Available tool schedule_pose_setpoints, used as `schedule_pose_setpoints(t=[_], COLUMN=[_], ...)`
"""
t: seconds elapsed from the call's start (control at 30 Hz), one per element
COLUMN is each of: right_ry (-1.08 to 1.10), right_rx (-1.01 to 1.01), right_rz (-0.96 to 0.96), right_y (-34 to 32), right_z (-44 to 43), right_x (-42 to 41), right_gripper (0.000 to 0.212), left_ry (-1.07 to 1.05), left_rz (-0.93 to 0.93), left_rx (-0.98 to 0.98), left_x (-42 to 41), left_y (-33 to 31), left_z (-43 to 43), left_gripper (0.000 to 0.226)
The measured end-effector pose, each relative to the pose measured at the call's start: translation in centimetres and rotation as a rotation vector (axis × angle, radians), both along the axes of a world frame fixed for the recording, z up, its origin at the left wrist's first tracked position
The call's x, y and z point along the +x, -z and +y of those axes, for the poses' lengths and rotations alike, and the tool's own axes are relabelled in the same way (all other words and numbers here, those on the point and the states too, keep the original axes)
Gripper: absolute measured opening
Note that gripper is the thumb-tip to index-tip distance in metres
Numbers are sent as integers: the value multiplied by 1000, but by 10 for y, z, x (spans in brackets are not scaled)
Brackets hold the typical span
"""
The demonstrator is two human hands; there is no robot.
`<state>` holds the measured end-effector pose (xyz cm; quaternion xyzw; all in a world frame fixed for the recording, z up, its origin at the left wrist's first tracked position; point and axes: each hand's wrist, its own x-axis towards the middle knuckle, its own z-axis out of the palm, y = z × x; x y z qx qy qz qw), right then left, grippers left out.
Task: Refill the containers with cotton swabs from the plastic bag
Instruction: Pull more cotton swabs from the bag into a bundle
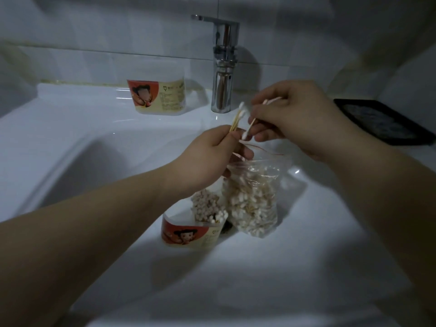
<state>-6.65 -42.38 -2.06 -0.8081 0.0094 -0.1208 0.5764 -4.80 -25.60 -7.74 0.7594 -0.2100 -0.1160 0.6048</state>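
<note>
A clear plastic bag full of cotton swabs stands on the white sink counter, its top open. Just left of it sits a round container with a red cartoon label, holding a bunch of swabs upright. A second labelled container stands at the back, left of the tap. My left hand pinches a few wooden-stick swabs above the bag. My right hand pinches pink-stick swabs close beside them, the two hands nearly touching.
A chrome tap rises at the back centre. The sink basin dips to the left. A dark flat tray lies on the counter at the right. Tiled wall behind.
</note>
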Motion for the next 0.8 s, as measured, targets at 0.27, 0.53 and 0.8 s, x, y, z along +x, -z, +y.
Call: schedule_pose_setpoints(t=[0.27, 0.53, 0.8], right_ry=[-30, -92, -300], right_rx=[-399, -579, -1078], right_rz=[35, 179, 291], right_y=[9, -4, 14], right_z=[9, 5, 16], right_x=[-1, -14, -14], right_gripper=[21, 21, 36], left_ry=[18, -147, -201], left_rz=[21, 159, 62], left_rx=[14, -102, -156], left_x=[1, 5, 8], left_y=[1, -3, -2], left_z=[1, -2, -1], left_gripper=[33, 23, 26])
